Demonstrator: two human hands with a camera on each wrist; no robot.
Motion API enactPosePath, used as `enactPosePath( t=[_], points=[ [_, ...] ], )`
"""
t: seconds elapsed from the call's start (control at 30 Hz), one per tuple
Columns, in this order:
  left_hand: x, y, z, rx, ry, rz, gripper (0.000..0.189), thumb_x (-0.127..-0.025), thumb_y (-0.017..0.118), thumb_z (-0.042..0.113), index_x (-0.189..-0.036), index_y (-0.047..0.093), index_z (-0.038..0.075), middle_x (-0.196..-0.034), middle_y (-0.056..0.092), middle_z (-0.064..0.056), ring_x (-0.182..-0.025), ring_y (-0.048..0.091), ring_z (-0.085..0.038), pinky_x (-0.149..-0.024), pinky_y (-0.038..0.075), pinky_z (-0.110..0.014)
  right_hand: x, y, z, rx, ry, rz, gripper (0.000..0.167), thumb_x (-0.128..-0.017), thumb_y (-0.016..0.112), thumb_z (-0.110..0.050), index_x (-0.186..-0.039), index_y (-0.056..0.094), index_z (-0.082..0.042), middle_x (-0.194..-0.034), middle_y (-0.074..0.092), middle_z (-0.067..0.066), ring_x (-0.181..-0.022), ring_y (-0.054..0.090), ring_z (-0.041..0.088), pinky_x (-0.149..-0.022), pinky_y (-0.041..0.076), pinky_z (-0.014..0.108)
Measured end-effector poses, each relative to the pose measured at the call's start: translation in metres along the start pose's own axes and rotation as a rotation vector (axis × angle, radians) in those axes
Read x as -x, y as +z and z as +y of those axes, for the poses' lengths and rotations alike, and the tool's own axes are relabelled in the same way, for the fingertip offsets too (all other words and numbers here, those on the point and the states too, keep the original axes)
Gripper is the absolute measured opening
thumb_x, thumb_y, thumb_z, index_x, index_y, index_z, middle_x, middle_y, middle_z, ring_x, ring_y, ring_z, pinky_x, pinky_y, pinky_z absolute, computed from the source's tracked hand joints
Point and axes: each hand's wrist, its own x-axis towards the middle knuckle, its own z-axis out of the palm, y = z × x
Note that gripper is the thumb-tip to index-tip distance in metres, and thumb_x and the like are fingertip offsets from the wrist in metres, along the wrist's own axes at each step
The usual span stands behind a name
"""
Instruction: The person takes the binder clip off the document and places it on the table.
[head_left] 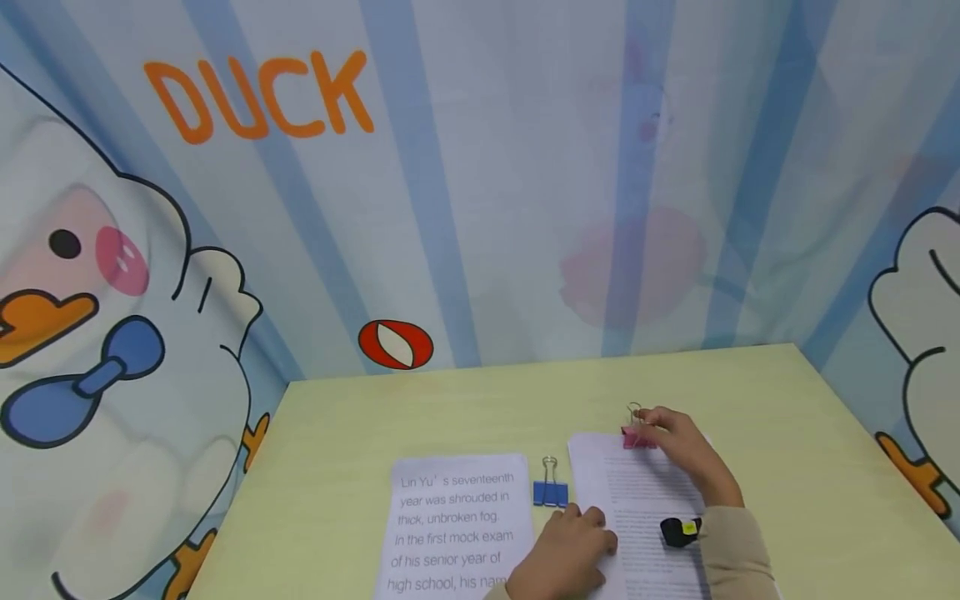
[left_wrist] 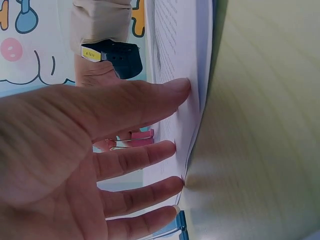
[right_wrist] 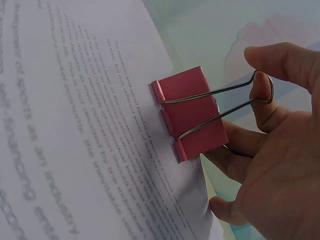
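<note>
Sheet (head_left: 453, 529) of large print lies leftmost on the table (head_left: 330, 483), its lower part cut off by the head view's edge. Next we note a blue binder clip (head_left: 551, 495), just beside the sheet, wire handles pointing away from the person and its body's long axis crosswise.

Left hand (head_left: 564, 550): fingers spread and fairly straight, tips against the left edge of a printed stack (head_left: 633, 508); forearm mostly out of frame. The stack's long axis runs away from the person; we find its small print mostly illegible and its right margin partly covered by the right sleeve (head_left: 738, 550).

Pink binder clip (right_wrist: 190, 114): on the stack's far edge, body lengthwise along that edge, visible handle jutting outward. Right hand (head_left: 688, 446): fingers curled at this handle, holding it; some fingertips are hidden behind the clip.
</note>
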Motion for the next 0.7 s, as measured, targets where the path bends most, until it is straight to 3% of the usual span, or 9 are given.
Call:
enactPosePath(
  t=[0.1, 0.2, 0.33, 0.4, 0.47, 0.57, 0.7],
  points=[
    [-0.001, 0.002, 0.0, 0.001, 0.0, 0.006, 0.032, -0.073, 0.088, 0.035, -0.103, 0.077, 0.034, -0.103, 0.062, 0.012, -0.083, 0.05, -0.01, -0.07, 0.04, -0.025, 0.002, -0.002, 0.002, -0.076, -0.013, 0.003, 0.019, -0.1, 0.062, -0.009, -0.107, 0.058, 0.008, -0.117, 0.067, 0.028, -0.104, 0.068, 0.029, -0.086, 0.048, 0.033],
    [-0.001, 0.003, 0.001, 0.002, -0.004, 0.006, 0.031, -0.073, 0.088, 0.034, -0.103, 0.077, 0.034, -0.101, 0.062, 0.012, -0.082, 0.049, -0.01, -0.069, 0.039, -0.025, 0.003, -0.004, 0.005, -0.145, -0.032, -0.001, 0.033, -0.1, 0.059, -0.005, -0.125, 0.05, 0.014, -0.115, 0.065, 0.031, -0.091, 0.066, 0.01, -0.079, 0.048, 0.023],
    [-0.002, 0.004, 0.002, 0.008, -0.008, -0.009, 0.031, -0.074, 0.088, 0.034, -0.103, 0.077, 0.034, -0.101, 0.062, 0.013, -0.082, 0.049, -0.01, -0.07, 0.039, -0.026, 0.003, -0.007, 0.01, -0.162, -0.03, -0.013, 0.044, -0.101, 0.058, -0.006, -0.137, 0.046, 0.015, -0.127, 0.058, 0.034, -0.101, 0.058, -0.002, -0.088, 0.041, 0.016],
    [-0.002, 0.004, 0.002, 0.009, -0.01, -0.011, 0.031, -0.074, 0.088, 0.034, -0.103, 0.077, 0.034, -0.101, 0.062, 0.013, -0.082, 0.049, -0.01, -0.07, 0.039, -0.026, 0.003, -0.01, 0.012, -0.17, -0.008, -0.034, 0.047, -0.102, 0.057, -0.009, -0.141, 0.044, 0.014, -0.133, 0.056, 0.033, -0.11, 0.057, 0.002, -0.099, 0.038, 0.023],
    [-0.002, 0.003, 0.003, 0.008, -0.013, -0.013, 0.031, -0.074, 0.088, 0.034, -0.103, 0.077, 0.034, -0.102, 0.062, 0.013, -0.083, 0.05, -0.01, -0.07, 0.04, -0.026, 0.003, -0.012, 0.014, -0.173, 0.022, -0.053, 0.051, -0.104, 0.056, -0.016, -0.144, 0.043, 0.011, -0.137, 0.054, 0.031, -0.12, 0.055, 0.011, -0.11, 0.033, 0.038],
    [-0.001, 0.001, 0.003, 0.014, -0.018, -0.021, 0.031, -0.074, 0.088, 0.034, -0.103, 0.077, 0.034, -0.102, 0.062, 0.013, -0.084, 0.05, -0.01, -0.071, 0.04, -0.027, 0.004, -0.015, 0.014, -0.185, 0.046, -0.074, 0.056, -0.106, 0.053, -0.025, -0.148, 0.039, 0.01, -0.142, 0.051, 0.03, -0.136, 0.044, 0.029, -0.114, 0.019, 0.06],
    [0.0, -0.002, 0.004, 0.024, -0.023, -0.034, 0.031, -0.074, 0.088, 0.033, -0.103, 0.077, 0.034, -0.103, 0.062, 0.014, -0.085, 0.051, -0.01, -0.073, 0.042, -0.027, 0.004, -0.014, 0.015, -0.181, 0.041, -0.085, 0.058, -0.107, 0.052, -0.028, -0.148, 0.038, 0.011, -0.142, 0.05, 0.032, -0.14, 0.035, 0.042, -0.114, 0.016, 0.064]
  ],
)
